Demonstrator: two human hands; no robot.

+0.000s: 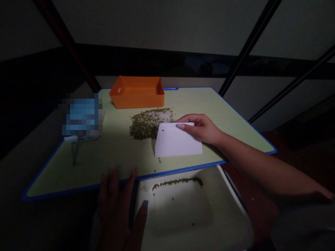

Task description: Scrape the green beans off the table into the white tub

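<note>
My right hand [202, 129] is closed on the top edge of a white dough scraper [178, 143], thumb on the near face. The scraper stands upright on a pale green table [112, 157], its lower edge near the blue front rim. Just behind it lies a spread-out pile of small green beans mixed with whitish grains [146, 123], partly hidden by the scraper. My left hand [117, 209] is in shadow at the lower left, fingers apart at the table edge, thumb over the left side of a white bin [183, 212]. A line of beans lies inside the bin.
An orange open box [138, 99] stands at the back of the table. At the left is a pixelated blue-and-white object [83, 116], with a thin light-coloured stand [74, 150] before it. Dark-framed panels [157, 28] rise behind the table.
</note>
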